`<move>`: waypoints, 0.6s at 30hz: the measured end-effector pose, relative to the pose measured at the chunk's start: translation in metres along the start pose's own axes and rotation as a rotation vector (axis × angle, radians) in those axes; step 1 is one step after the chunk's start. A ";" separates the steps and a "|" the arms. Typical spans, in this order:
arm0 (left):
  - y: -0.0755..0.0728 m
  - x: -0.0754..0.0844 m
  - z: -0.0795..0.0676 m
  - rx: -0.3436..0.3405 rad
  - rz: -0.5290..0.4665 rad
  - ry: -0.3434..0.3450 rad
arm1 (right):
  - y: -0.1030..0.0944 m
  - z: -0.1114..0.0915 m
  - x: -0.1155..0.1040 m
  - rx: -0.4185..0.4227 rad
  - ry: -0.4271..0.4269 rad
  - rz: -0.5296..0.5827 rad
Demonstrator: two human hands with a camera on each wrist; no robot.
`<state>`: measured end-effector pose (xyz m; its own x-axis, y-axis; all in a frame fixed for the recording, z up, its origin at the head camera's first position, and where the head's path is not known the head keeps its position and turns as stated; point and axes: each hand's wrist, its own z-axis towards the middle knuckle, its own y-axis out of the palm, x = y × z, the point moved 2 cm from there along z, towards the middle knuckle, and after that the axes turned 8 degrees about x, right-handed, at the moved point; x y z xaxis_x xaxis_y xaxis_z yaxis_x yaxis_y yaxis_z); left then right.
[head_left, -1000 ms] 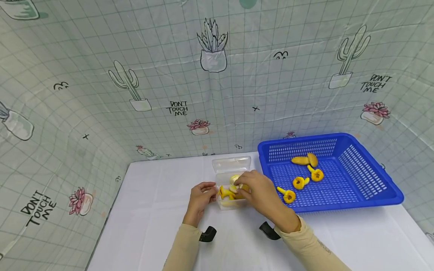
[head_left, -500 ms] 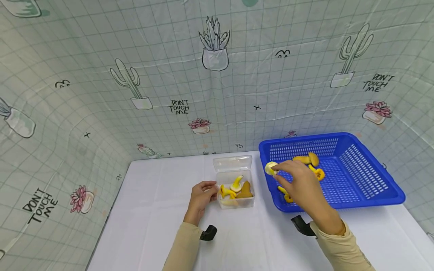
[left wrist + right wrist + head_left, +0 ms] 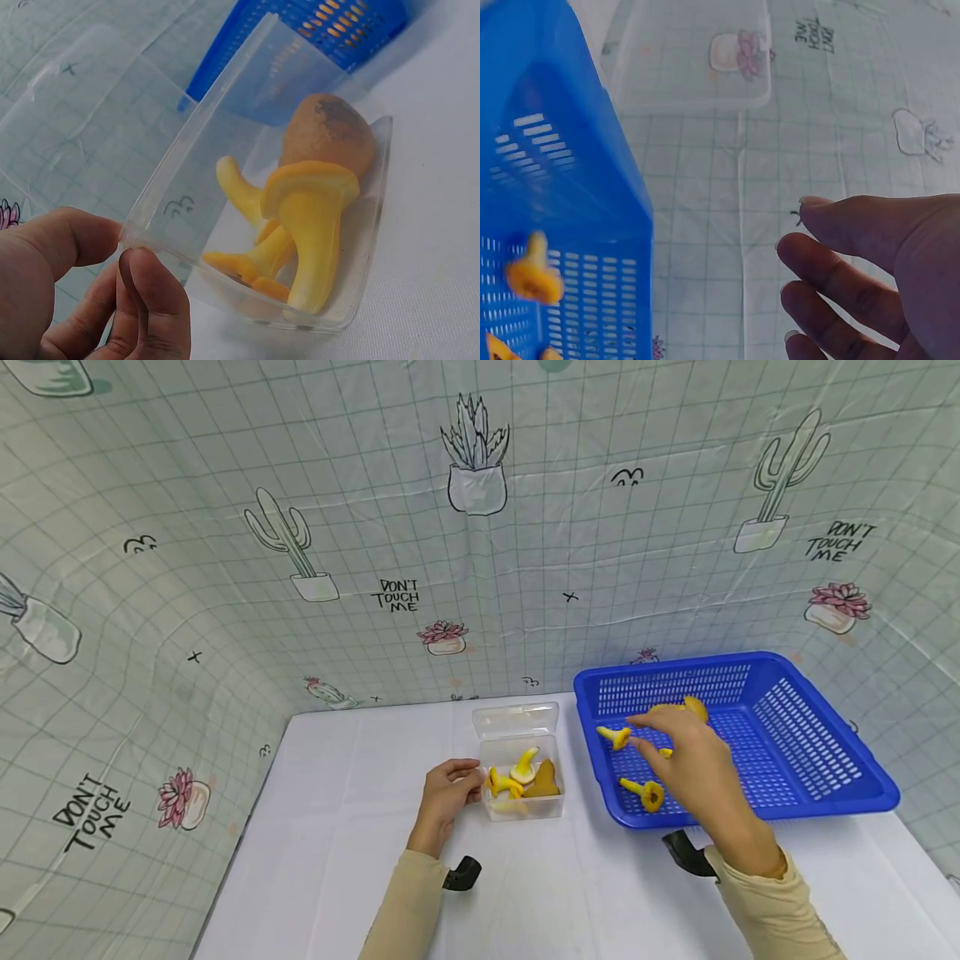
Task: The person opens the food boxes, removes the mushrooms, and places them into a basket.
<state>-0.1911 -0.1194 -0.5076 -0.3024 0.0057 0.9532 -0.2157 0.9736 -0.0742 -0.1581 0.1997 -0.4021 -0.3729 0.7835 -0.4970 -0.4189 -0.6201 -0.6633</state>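
Note:
My left hand (image 3: 448, 795) pinches the left rim of a clear plastic box (image 3: 169, 176) between thumb and fingers. Inside the box lie yellow mushrooms (image 3: 311, 240) and a brown mushroom (image 3: 330, 135); its lid (image 3: 516, 721) is flipped back. Over the left part of a blue basket (image 3: 832, 743), my right hand (image 3: 686, 764) holds nothing, its thumb and fingers apart. Just left of those fingertips is a yellow mushroom (image 3: 615, 737), within the basket's outline; whether it touches the floor I cannot tell. Another yellow mushroom (image 3: 647, 795) lies near the basket's front wall.
A brown mushroom (image 3: 695, 707) sits toward the basket's back, partly behind the right hand. Both box and basket stand on a white-covered table (image 3: 337, 827). A patterned curtain (image 3: 360, 527) rises behind and at the sides. Black curved pieces (image 3: 462, 873) jut from both wrists.
My right hand has moved right from the box to above the basket, carrying a yellow mushroom, and has let it go. The left hand stays at the box.

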 end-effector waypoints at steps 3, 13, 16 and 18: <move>0.000 0.000 0.000 -0.001 0.005 -0.001 | 0.005 -0.004 -0.005 -0.007 -0.028 0.006; 0.000 0.001 0.000 -0.004 0.000 0.004 | 0.033 -0.015 -0.027 -0.086 -0.086 0.047; 0.000 0.001 0.000 -0.001 0.002 -0.001 | 0.043 -0.017 -0.033 -0.109 -0.096 0.058; 0.000 0.000 -0.001 0.001 0.003 -0.003 | 0.049 -0.018 -0.037 -0.125 -0.100 0.055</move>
<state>-0.1906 -0.1190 -0.5071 -0.3058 0.0083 0.9521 -0.2159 0.9733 -0.0779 -0.1504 0.1411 -0.4267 -0.4752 0.7371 -0.4806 -0.2921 -0.6473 -0.7040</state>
